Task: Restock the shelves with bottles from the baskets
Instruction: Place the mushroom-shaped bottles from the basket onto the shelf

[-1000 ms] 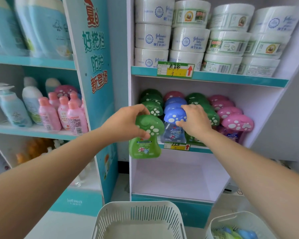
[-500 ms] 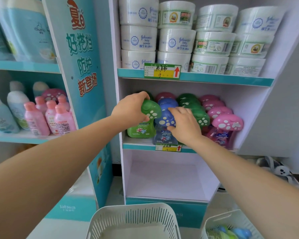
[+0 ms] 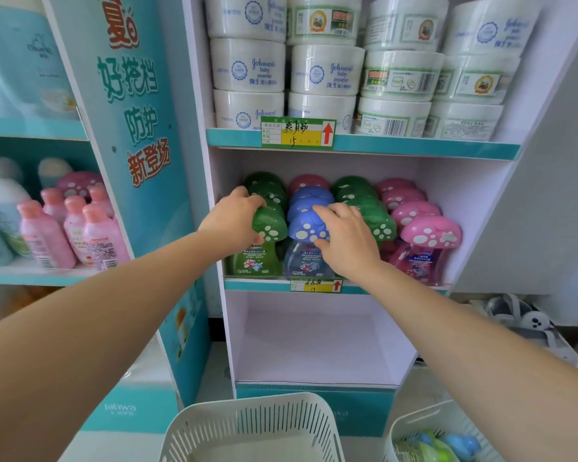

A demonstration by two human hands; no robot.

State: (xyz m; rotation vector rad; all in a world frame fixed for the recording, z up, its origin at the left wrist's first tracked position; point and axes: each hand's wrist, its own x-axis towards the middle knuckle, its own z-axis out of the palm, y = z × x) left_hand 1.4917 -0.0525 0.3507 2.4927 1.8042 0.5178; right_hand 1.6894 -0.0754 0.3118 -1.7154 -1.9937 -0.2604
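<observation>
Shop aisle, white display unit with teal shelf edges, viewed from above the arms.

Left hand [image 3: 234,221]: fingers curled over the top and left side of the mushroom-shaped cap of a green bottle [image 3: 270,226], gripping it. Right hand [image 3: 346,240]: fingers laid over the cap of a blue bottle [image 3: 306,230], thumb tucked under the cap rim, gripping it. Both forearms are stretched forward and angled slightly inward, with the backs of the hands up.

Green bottle: upright, long axis vertical, cap up, label toward the camera, base on the middle shelf [image 3: 264,286] at the front of the leftmost row. Blue bottle: also upright, cap up, label forward, at the front of the second row on the same shelf. The two caps are side by side; touching or just apart, cannot tell.

Behind each held bottle, caps of the same colour run back in a line. Just right of the right hand is a green-capped row [image 3: 379,225], partly hidden by the hand. Next comes a row of pink bottles [image 3: 429,233] by the unit's right wall. A small price tag [image 3: 316,286] sits on the shelf lip below the blue bottle.

Shelf above: white tubs [image 3: 247,65] stacked three high, some labelled baby powder. A larger price tag [image 3: 297,132] with a red arrow is on its edge.

Left: teal side panel [image 3: 137,111] with Chinese characters, and small pink bottles [image 3: 95,228] on the neighbouring shelf.

Bottom edge: white slotted basket [image 3: 247,428] at centre. A second basket [image 3: 414,425] at lower right has green and blue bottles [image 3: 444,445] lying in it.
</observation>
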